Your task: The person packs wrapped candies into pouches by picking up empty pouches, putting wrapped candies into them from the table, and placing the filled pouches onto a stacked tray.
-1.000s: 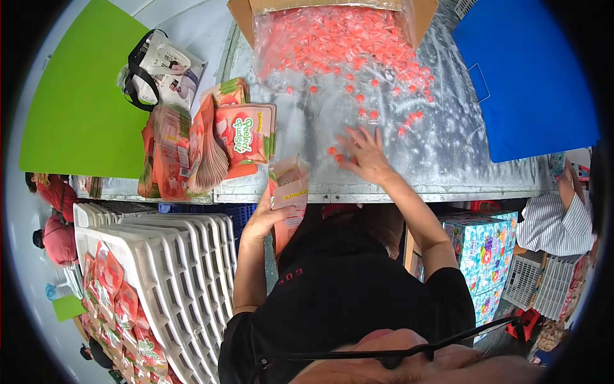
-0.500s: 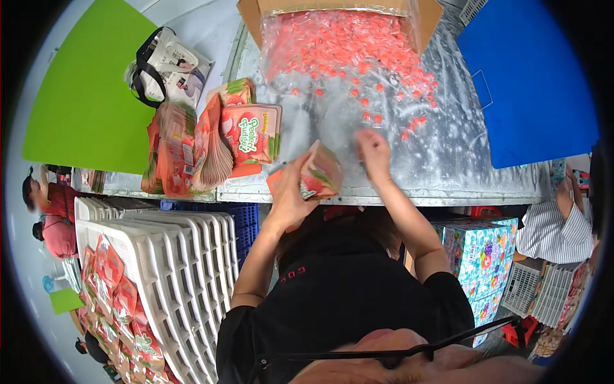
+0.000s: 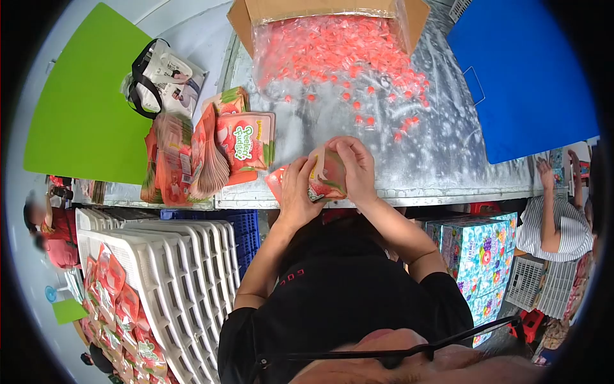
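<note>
"Pouch first: where do you have it?"

"On my remote screen it sits between the two hands, tilted, over the front edge of the grey table. I can't tell whether it touches the top."

"And the grip?"

"I see the left hand clamped on its left side, thumb low, fingers over the back. The right hand has its fingers curled at the right edge; whether they pinch the film or dip inside, I can't tell."

"What changed?"

"Half a second ago that right hand was off by itself over the tabletop. Now it has joined the left, so I judge the pouch steadier, with support from both sides. Two sweets that lay beside the right hand a second ago are gone from that spot; whether they're in the pouch is hidden from me."

"Farther out?"

"To the left, the pouch stack looks unchanged. Ahead, I count a few loose sweets lying well apart from the hands, much as before. Beyond them the red heap spills from the cardboard box, so I'd say supply is ample."
</note>
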